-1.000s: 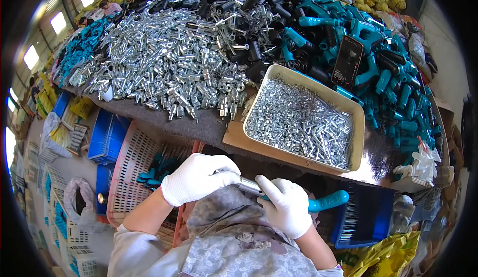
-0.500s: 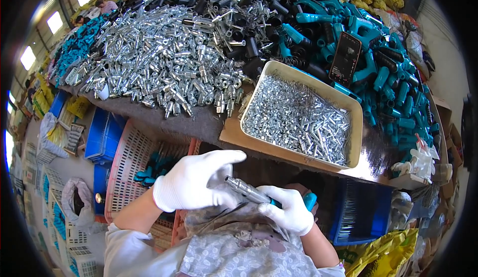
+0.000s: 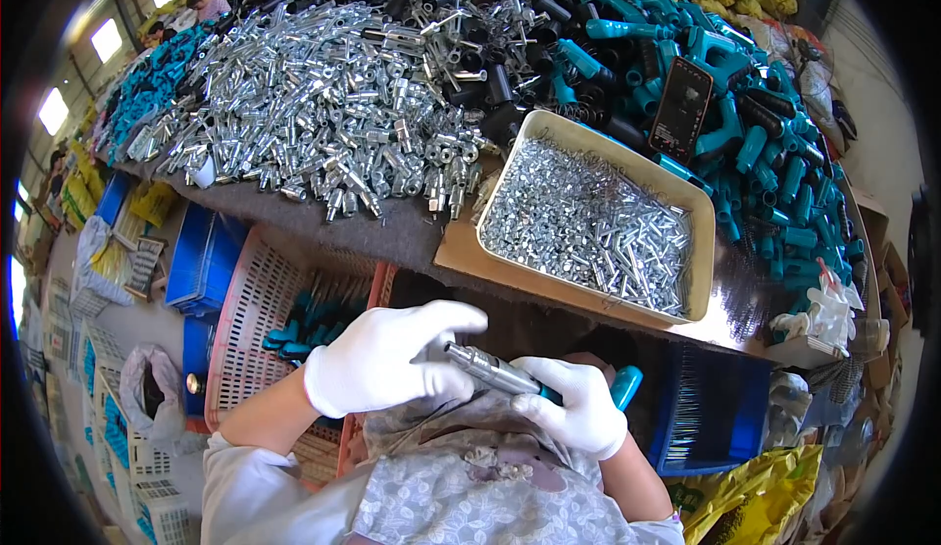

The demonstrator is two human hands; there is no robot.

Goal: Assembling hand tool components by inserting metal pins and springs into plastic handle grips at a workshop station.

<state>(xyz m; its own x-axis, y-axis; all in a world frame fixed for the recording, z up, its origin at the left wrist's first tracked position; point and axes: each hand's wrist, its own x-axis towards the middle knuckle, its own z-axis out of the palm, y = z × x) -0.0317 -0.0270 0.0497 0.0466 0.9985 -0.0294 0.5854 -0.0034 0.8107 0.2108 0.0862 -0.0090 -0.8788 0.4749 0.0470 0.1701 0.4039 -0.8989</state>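
Observation:
My right hand [image 3: 573, 406], in a white glove, is wrapped round a teal-handled tool with a metal barrel [image 3: 493, 371]. Its rounded teal end [image 3: 625, 386] sticks out on the far side of that hand, while the barrel points up and to the left. My left hand [image 3: 377, 359], gloved in white too, has its thumb and fingers apart beside the barrel's tip. I see nothing held in it; some of its fingers are hidden behind the thumb. Both hands are over my lap, before the bench edge.
A cream tray [image 3: 701, 280] of small metal pins stands on cardboard at the bench edge. Behind lie heaps of metal fittings [image 3: 323, 94] and teal handles [image 3: 755, 153], with a phone [image 3: 680, 109] propped among them. Below are a pink basket [image 3: 245, 320] and a blue crate [image 3: 740, 408].
The tool and my right hand have shifted very slightly to the right. My left hand keeps nearly the same place and spread, its thumb a little more extended.

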